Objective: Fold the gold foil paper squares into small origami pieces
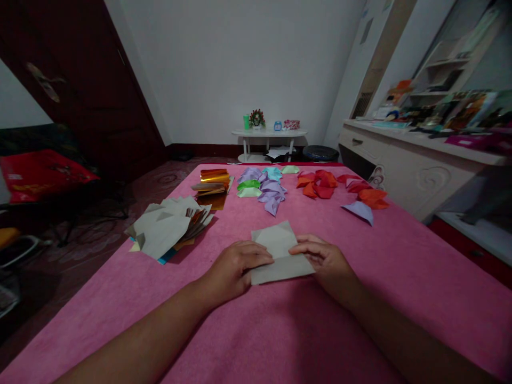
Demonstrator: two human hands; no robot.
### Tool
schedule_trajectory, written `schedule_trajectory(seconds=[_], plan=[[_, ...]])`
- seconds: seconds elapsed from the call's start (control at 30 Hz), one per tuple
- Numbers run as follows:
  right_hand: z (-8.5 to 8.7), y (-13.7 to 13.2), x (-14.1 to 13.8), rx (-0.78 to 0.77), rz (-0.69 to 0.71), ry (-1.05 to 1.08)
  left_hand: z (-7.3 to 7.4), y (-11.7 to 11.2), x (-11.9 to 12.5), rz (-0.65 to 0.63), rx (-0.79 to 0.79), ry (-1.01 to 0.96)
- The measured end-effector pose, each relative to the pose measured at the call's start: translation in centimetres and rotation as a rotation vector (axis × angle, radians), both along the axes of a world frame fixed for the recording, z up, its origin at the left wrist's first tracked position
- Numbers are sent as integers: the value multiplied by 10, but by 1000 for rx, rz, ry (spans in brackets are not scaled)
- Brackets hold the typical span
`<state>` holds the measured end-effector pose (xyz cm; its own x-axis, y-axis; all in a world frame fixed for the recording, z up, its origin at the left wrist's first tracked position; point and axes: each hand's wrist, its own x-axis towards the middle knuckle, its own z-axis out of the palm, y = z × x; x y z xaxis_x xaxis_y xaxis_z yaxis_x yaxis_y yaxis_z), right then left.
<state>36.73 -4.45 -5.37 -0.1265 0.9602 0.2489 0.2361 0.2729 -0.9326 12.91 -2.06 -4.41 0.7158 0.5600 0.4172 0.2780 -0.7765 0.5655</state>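
A pale grey-white sheet of paper (278,242), with a crease running across its lower part and a folded top edge, lies in front of me. My left hand (240,264) grips its left edge, fingers on top and the thumb near the lower corner. At the right edge my right hand (322,258) pinches the paper, the index finger resting on its face and the other fingers partly hidden behind and below it. Both hands are low over the pink cloth (256,330).
Left of my hands lies a fanned pile of paper sheets (164,226), with gold foil sheets (214,184) behind. Folded purple papers (272,192), green ones (248,189) and red-orange ones (320,184) sit farther back. A purple folded piece (359,212) lies at right.
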Motion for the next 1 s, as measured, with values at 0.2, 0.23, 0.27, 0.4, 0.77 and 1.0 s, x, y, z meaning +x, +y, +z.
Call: schedule_trajectory(seconds=[0.2, 0.23, 0.27, 0.4, 0.77, 1.0], plan=[[2, -11, 7, 432, -41, -431, 0, -3, 0, -17, 11, 43], [4, -13, 8, 455, 1, -460, 1, -4, -1, -16, 8, 47], [7, -15, 8, 457, 51, -489, 3, -5, -1, -10, 5, 52], [15, -19, 7, 343, 179, -541, 9, -8, -1, 32, -3, 99], [8, -9, -3, -24, -97, -425, -2, -6, 7, 312, -205, 25], [4, -7, -6, -100, -163, -426, -9, -5, 4, 415, -180, 46]])
